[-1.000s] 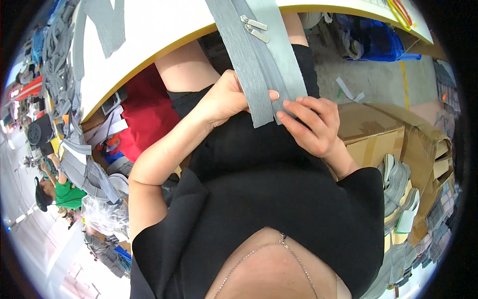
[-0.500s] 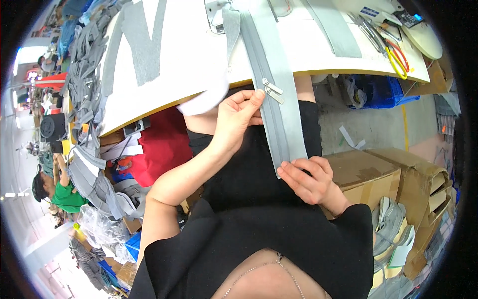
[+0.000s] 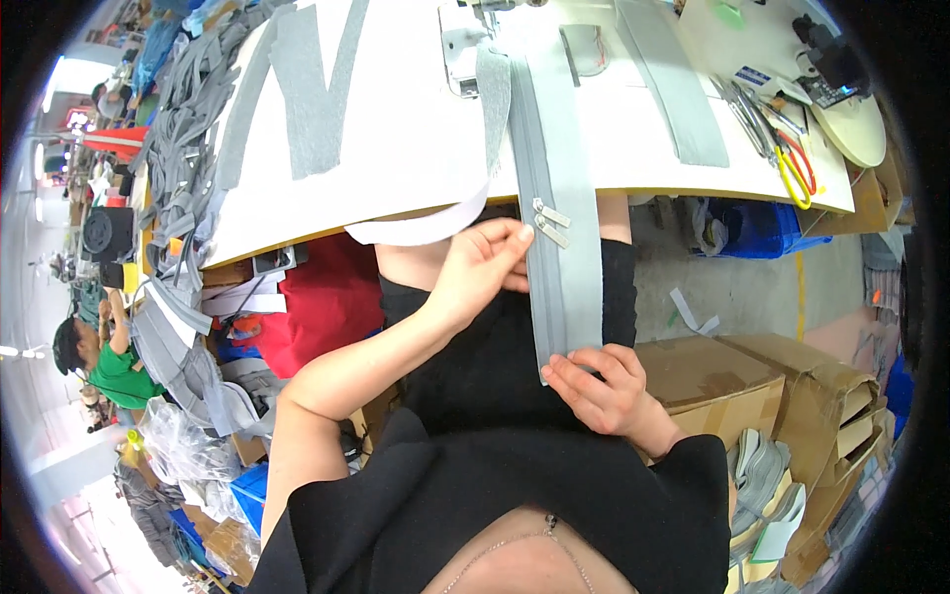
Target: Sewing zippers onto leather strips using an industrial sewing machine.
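A long grey fabric strip with a zipper (image 3: 571, 287) runs from the sewing machine (image 3: 461, 49) over the table's near edge and down toward my lap. Two silver zipper pulls (image 3: 551, 224) lie on it just past the edge. My left hand (image 3: 485, 265) pinches the strip's left side beside the pulls, thumb on top. At the near end, my right hand (image 3: 600, 388) grips the lower end between thumb and fingers. A narrow grey fabric piece (image 3: 493, 104) lies along the strip's left side near the machine.
Grey fabric pieces (image 3: 307, 99) lie on the white table (image 3: 406, 129), and another strip (image 3: 683, 94) sits to the right. Scissors with red and yellow handles (image 3: 795, 178) rest at the right edge. Cardboard boxes (image 3: 708, 381) stand at my right; a person in green (image 3: 124, 376) is at far left.
The view has shifted, so the table and machine appear lower. Both hands keep their hold on the zipper strip, which hangs a little straighter.
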Tool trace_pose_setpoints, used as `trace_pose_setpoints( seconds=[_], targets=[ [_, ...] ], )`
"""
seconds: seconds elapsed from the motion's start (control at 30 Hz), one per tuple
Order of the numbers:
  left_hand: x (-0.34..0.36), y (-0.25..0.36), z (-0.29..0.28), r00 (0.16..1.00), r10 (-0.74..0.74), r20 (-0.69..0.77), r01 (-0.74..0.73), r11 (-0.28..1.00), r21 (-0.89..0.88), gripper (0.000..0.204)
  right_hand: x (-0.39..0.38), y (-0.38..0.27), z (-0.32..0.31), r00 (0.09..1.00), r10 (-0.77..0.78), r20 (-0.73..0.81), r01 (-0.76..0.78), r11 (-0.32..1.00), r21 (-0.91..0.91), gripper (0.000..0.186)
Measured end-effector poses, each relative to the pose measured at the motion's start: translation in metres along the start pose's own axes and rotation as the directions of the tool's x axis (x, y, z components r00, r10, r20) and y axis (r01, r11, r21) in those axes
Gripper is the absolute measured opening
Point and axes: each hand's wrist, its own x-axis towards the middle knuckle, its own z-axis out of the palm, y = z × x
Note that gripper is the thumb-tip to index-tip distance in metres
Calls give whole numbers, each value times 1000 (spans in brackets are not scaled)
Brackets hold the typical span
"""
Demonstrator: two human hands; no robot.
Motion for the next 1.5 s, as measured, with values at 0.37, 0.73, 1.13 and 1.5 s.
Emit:
trace_pose_setpoints(
  seconds=[0.37, 0.73, 1.13, 1.5],
  targets=[
    [46, 164, -55, 835, 138, 532, -454, 718, 527, 20, 2, 3, 11, 1000, 2, 15, -3, 999, 48, 14],
    [129, 114, -42, 647, 735, 202, -545, 260, 797, 20, 3, 6, 14, 998, 43, 36, -46, 993, 112, 11],
    [137, 107, -37, 604, 761, 237, -587, 223, 779, 20, -2, 11, 24, 995, 73, 68, -84, 983, 163, 18],
    [138, 108, -41, 680, 694, 236, -565, 291, 772, 28, 2, 16, 32, 992, 86, 92, -105, 968, 229, 21]
  ],
)
